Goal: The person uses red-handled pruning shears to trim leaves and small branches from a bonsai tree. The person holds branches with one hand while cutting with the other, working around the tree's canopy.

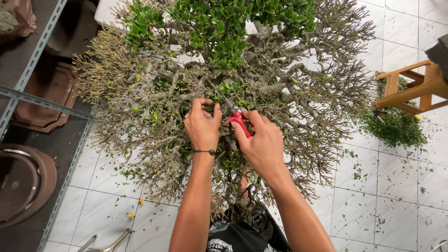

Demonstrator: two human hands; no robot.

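One large bonsai tree point(242, 88) fills the middle of the view — a wide dome of grey, mostly stripped twigs, with green leaf clusters left at the far side and a few sprigs near the centre. White tiled floor point(401, 186) lies beneath, strewn with green clippings. Metal shelving point(32, 100) stands at left, carrying brown ceramic pots point(46, 93). Wooden stool point(415, 91) stands at far right, a heap of cut leaves point(394, 126) under it.

Left hand point(203, 126), a dark cord at the wrist: fingers curled closed around a twig or sprig near the crown's centre; what exactly it pinches is hidden by the fingers.

Right hand point(261, 144): clenched around the red-handled shears point(239, 120), just right of the left hand and almost touching it. The shears sit at the middle of the canopy, above the trunk. Long axis runs from near right to far left; the handles lie in the palm, the blades point away toward the green sprigs and are largely lost among twigs, so open or closed cannot be told.

Hazards, as a judgement: the blade tips work close beside the left fingertips — a slip or a blind snip could nick them. Dense, brittle twigs hide the cutting line, so a wanted branch might be severed, or a forearm pressing down could snap fine growth.
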